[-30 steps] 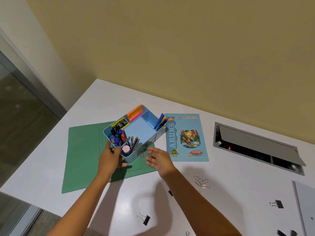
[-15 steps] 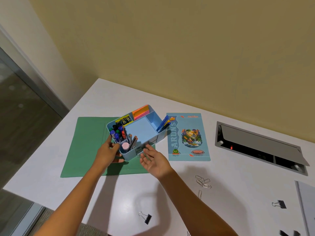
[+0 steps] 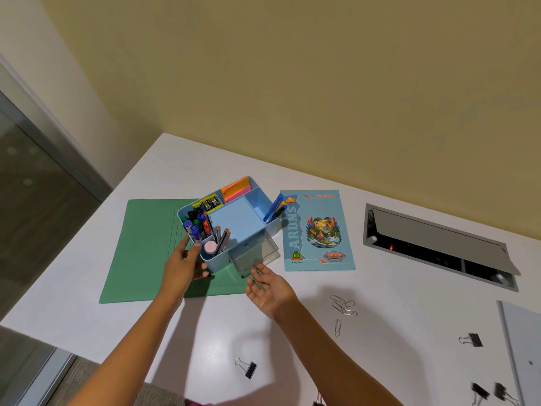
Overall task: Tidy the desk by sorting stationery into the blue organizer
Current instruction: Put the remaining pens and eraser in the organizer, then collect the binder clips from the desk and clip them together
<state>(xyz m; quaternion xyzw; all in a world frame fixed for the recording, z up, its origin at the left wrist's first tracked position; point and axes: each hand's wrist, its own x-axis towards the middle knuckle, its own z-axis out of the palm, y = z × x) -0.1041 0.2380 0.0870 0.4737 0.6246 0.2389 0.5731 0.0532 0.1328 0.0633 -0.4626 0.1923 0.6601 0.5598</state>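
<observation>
Left hand (image 3: 183,263) grips the stiff blue organizer (image 3: 218,263); right hand (image 3: 269,291), fingers loose, touches the front lip of its likely light clear drawer (image 3: 253,256).

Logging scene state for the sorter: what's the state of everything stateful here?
Blue plastic desk organizer: upright, gripped by left hand.
Clear grey drawer: pulled out.
Right hand: open, palm up, by drawer.
Green paper folder: closed, flat.
Light-blue notebook: closed.
Grey metal cable hatch: lid raised.
</observation>
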